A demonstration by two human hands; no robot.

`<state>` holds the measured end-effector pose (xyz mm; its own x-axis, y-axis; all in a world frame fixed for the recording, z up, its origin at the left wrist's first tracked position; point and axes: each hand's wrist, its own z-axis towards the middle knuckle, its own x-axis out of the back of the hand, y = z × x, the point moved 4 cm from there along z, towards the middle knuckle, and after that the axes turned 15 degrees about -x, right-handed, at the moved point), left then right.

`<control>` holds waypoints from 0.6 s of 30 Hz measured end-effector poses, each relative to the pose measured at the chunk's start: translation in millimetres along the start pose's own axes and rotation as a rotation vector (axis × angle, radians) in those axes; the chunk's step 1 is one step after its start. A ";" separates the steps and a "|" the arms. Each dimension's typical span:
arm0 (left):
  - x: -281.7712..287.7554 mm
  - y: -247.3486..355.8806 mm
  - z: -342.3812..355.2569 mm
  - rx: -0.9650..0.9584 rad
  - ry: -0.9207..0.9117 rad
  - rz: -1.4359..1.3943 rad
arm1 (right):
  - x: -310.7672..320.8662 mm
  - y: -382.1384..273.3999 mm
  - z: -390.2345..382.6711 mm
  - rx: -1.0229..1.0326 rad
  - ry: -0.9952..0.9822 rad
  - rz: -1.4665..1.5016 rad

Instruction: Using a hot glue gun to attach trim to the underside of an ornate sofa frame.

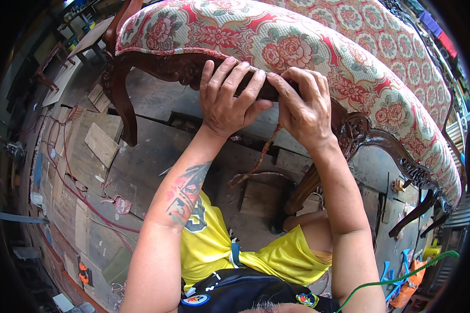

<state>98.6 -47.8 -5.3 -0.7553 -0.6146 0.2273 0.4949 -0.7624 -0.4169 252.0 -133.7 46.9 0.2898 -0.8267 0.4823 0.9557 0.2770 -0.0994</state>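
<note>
A long sofa seat (297,49) in red, cream and green floral fabric stands in front of me on a dark carved wooden frame (164,67). Along the seam between fabric and wood runs a matching piping trim (177,50). My left hand (224,104) rests its outstretched fingertips on this seam, thumb held apart. Beside it, my right hand (309,109) has its fingers bent and closed at the same edge, index finger pressed on the trim. From under the right hand the loose end of the piping (266,147) dangles and curls above the floor.
Carved legs (128,117) hold up the sofa at left and right. Wooden boards (102,143) and a red hose or cable (70,182) lie on the floor at left. A green cord (402,279) crosses the lower right, near blue and orange items (404,289).
</note>
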 end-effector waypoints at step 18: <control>0.1 0.6 1.3 0.036 0.016 0.011 | -1.9 1.8 -2.8 -0.003 -0.006 -0.016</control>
<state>99.4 -48.6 -4.3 -0.7566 -0.6196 0.2089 0.5179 -0.7629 -0.3870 253.2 -133.0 43.3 0.2738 -0.8283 0.4889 0.9605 0.2618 -0.0944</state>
